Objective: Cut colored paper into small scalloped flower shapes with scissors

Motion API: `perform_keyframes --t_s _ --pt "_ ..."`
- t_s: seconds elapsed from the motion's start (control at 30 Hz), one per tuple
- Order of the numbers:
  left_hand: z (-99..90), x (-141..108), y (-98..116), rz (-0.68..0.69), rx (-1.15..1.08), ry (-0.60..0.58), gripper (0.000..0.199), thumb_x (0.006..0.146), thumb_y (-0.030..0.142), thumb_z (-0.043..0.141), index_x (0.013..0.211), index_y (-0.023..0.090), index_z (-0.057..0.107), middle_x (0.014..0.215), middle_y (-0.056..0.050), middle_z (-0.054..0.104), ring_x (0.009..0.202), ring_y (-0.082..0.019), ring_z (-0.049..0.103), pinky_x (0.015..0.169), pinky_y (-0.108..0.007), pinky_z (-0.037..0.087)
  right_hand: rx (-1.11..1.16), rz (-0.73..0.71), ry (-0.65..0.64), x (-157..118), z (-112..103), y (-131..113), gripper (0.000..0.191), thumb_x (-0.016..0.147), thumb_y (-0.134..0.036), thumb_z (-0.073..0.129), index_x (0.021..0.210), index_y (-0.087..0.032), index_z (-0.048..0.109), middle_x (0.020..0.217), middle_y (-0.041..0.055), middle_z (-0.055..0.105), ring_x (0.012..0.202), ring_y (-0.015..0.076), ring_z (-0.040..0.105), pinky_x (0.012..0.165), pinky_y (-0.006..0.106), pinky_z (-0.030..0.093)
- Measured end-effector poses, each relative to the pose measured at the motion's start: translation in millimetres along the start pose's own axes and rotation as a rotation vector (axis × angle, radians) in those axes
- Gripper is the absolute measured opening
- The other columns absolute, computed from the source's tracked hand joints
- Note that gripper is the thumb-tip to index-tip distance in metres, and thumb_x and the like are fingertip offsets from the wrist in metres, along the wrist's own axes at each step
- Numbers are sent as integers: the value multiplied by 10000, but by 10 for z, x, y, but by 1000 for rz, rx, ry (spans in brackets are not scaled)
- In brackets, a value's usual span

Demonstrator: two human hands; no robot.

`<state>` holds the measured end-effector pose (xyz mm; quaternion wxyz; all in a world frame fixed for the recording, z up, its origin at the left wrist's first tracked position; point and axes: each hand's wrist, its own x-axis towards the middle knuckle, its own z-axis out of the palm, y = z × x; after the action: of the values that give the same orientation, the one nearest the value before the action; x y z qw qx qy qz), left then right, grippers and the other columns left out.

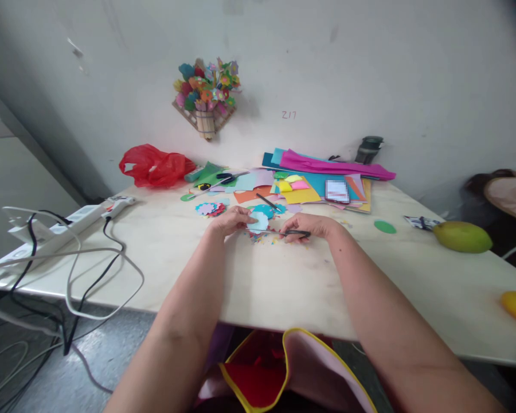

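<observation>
My left hand (236,220) pinches a pale blue piece of paper (258,222) with a scalloped edge, held just above the table. In my right hand (306,227) is a pair of scissors (296,233) with black handles, its blades pointing left along the lower edge of the paper. How far the blades are apart is too small to tell. Small coloured paper scraps (270,238) lie under both hands. Behind the pale piece rests a blue paper cutout (263,210), with a dark pen (267,202) beside it. Left of my left hand sits a stack of scalloped paper cutouts (210,209).
Coloured paper sheets (303,195), a phone (337,191), a second pair of scissors (226,178) and a red plastic bag (153,165) lie at the back. Power strips (69,226) with loose cables occupy the left side. A green mango (463,237) is at right.
</observation>
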<state>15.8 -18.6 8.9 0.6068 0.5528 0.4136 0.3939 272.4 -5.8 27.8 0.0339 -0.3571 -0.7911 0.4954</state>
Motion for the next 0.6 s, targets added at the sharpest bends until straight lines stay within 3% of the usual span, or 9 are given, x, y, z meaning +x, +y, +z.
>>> perform_keyframes --t_s 0.6 --pt "14 -14 32 15 50 -1 239 488 208 826 505 105 611 491 -15 569 462 -90 513 506 -226 387 -36 -5 6 -33 -2 -66 477 609 -504 762 914 -140 718 518 -36 535 420 62 414 424 213 331"
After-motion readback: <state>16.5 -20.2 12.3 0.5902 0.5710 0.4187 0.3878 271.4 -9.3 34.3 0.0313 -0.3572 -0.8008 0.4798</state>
